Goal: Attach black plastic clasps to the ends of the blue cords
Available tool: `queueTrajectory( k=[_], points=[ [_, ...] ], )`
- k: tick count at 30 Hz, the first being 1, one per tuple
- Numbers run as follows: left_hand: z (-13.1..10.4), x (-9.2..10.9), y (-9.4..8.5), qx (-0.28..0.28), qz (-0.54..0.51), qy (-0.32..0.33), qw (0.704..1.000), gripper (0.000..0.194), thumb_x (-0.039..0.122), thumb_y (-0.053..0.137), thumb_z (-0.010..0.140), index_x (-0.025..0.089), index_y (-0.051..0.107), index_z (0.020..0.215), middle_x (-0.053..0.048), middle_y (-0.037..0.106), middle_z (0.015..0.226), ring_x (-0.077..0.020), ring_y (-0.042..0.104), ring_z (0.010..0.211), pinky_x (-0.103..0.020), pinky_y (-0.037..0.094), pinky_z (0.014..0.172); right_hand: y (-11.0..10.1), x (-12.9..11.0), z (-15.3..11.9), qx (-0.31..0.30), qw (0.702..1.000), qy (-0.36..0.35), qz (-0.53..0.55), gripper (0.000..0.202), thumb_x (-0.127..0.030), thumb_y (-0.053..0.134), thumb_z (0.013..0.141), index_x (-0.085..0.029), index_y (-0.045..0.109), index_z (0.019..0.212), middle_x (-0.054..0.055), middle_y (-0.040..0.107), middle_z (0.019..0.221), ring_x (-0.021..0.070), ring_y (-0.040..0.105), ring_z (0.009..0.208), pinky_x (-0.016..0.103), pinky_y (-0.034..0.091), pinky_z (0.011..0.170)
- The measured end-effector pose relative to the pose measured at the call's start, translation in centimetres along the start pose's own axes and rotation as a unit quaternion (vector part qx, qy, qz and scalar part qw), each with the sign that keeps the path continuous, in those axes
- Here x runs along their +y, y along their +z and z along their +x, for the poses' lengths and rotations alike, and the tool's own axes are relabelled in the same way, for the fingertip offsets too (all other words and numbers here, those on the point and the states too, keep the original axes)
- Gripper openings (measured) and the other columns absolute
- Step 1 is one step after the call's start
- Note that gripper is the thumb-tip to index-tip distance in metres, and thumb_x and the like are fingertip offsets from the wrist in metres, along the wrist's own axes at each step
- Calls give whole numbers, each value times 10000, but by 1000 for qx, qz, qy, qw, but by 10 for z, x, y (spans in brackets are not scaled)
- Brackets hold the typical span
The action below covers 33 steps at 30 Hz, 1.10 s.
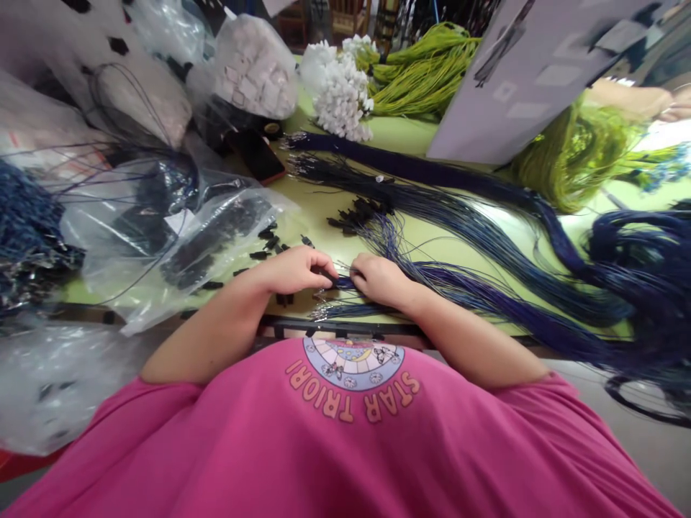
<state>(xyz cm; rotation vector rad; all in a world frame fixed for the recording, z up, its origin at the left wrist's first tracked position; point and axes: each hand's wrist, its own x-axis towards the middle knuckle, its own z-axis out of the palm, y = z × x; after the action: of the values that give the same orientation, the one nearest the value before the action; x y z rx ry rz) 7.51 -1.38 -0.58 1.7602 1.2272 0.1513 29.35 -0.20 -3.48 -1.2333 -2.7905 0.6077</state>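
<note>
Near the table's front edge, my left hand (299, 269) pinches a small black connector (327, 275) between thumb and fingers. Just to its right, my right hand (381, 279) is closed around thin dark blue wires (345, 284) whose ends point toward the connector. More wires with bare metal tips (324, 311) lie below both hands. Loose black connectors (263, 254) are scattered left of my left hand. Behind my right hand sits a pile of black connectors (359, 214) joined to blue wires.
Long dark wire bundles (432, 173) run across the green table (307, 205) to the right. At the left lie clear plastic bags (232, 216) and a black phone (258, 155). White connectors (340, 90), green wires (432, 65) and a white panel (497, 93) stand behind. A person's arm (626, 99) shows far right.
</note>
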Motion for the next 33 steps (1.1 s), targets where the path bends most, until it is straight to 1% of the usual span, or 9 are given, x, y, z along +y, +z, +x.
queueTrajectory(
  k=[4,7,9,13,17,21,26,30,33],
  points=[
    [0,-1,-1,-6,-7,6,1000,243,313,651,722,216,733,929,-5,745,855,-142,654,777,-251,480,753,1,1,-1,17,1000,4,12,249,-215,413,917,-151,654,920,106,673,962,176,595,813,268,380,700],
    [-1,1,-2,-15,2,3,1000,242,312,645,727,214,722,935,1,742,845,-142,656,778,-248,483,760,-1,2,-2,34,999,14,39,201,-189,460,874,-166,659,891,81,694,925,170,597,800,262,373,698],
    [-1,3,-3,-15,13,5,1000,228,307,641,729,208,719,919,1,742,860,-142,658,787,-246,481,771,-3,2,-4,41,998,16,52,184,-216,493,865,-177,671,894,66,708,907,167,600,784,260,367,687],
    [-2,5,-3,-13,31,5,999,212,315,641,722,218,723,892,16,738,835,-138,653,764,-238,476,755,-4,1,-6,31,998,-13,54,252,-310,485,908,-196,710,926,62,727,942,176,617,830,262,368,702],
    [-2,5,-4,-13,23,3,1000,213,317,643,720,218,719,893,18,739,838,-141,655,768,-242,480,752,-5,2,-5,27,999,10,46,243,-275,492,886,-185,717,878,75,726,899,178,607,782,268,360,675],
    [-2,6,-4,3,-1,-5,1000,223,312,652,720,215,721,908,12,742,844,-137,654,758,-236,480,733,-9,8,-4,62,987,51,139,207,-235,505,855,-160,695,815,39,685,765,135,546,685,241,353,647],
    [-3,5,-4,12,-26,6,1000,214,278,661,722,203,721,913,-7,743,836,-130,649,746,-250,480,744,-11,15,-6,93,957,57,270,232,-314,536,842,-143,664,751,-16,593,662,102,488,640,223,350,629],
    [-4,3,-5,10,-33,12,999,226,277,664,726,202,720,932,-11,738,835,-125,646,736,-252,477,731,-11,18,-7,89,953,49,285,261,-330,530,841,-148,633,683,-28,559,610,99,476,612,234,353,626],
    [-2,2,-5,23,-54,24,998,218,285,664,734,200,712,929,-10,730,847,-122,637,737,-249,474,734,-12,18,-8,133,947,69,283,263,-334,519,848,-150,628,696,-25,567,594,102,485,600,238,371,624]
  ],
)
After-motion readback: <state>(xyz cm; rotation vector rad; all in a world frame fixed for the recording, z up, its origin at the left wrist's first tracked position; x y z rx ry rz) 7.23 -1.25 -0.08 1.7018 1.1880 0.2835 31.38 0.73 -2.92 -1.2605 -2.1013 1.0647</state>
